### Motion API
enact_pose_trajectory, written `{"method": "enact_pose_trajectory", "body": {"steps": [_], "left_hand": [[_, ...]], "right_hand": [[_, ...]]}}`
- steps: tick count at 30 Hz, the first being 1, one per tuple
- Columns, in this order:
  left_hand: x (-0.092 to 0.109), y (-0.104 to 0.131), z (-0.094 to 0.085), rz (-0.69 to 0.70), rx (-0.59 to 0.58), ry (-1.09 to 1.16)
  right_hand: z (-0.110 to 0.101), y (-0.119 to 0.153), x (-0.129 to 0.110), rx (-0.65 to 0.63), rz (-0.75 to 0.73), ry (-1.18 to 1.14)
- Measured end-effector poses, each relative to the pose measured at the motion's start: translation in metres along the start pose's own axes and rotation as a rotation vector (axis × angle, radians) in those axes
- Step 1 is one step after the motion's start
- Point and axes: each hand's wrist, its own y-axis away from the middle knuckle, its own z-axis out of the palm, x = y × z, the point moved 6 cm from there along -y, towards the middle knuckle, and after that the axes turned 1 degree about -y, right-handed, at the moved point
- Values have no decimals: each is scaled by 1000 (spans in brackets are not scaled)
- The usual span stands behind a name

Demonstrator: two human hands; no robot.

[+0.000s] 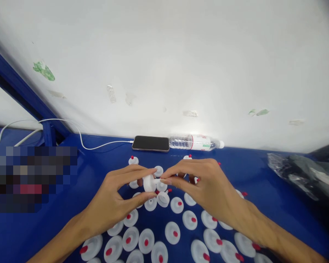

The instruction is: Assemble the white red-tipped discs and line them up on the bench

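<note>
Holding, in the left grip (116, 193), a white round plastic cap (149, 183) by its rim, thumb on the near side, fingers on the far side. Pinching, with the right grip (207, 186), near the end of a short white plastic stem (157, 181) jutting right from that cap. Cannot tell, behind the right fingertips, any small part from the stem's own end.

Judging by this hold, best to steady the cap squarely, pressing only on its rim, and to work the right pinch along the stem's line, not across it, so as not to bend it. Keep wrists raised above the loose pieces.

Just beneath, note a translucent white plastic cup-shaped piece (163, 199) tipped on its side. Around it, see many translucent white plastic discs with red tips (177, 205), strewn mostly near on the blue bench (246, 171). Far off, by the white wall (164, 73), find a black-screened phone (150, 143) and, just right, a clear plastic bottle with a white-and-red label (200, 142), laid flat.
</note>
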Motion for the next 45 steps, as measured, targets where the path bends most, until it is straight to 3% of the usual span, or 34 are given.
{"method": "enact_pose_trajectory", "body": {"steps": [4, 12, 17, 22, 27, 34, 39, 45], "left_hand": [[0, 0, 1, -10, -21, 21], [-3, 1, -1, -66, -18, 63], [-1, 1, -5, -65, 1, 18], [-1, -1, 1, -20, -28, 48], [-5, -2, 3, -73, 3, 20], [-10, 0, 0, -64, 35, -66], [-18, 4, 1, -104, 46, -109], [-18, 2, 1, -125, 54, -105]], "right_hand": [[-1, 0, 3, -49, 68, -74], [13, 4, 15, -244, 331, -451], [12, 2, 17, -257, 369, -535], [8, 0, 21, -207, 320, -400], [1, -1, 18, -155, 238, -188], [-7, 8, 6, -269, 148, 47], [-18, 7, 7, -194, 122, 109], [-20, 5, 4, -222, 114, 108]]}}
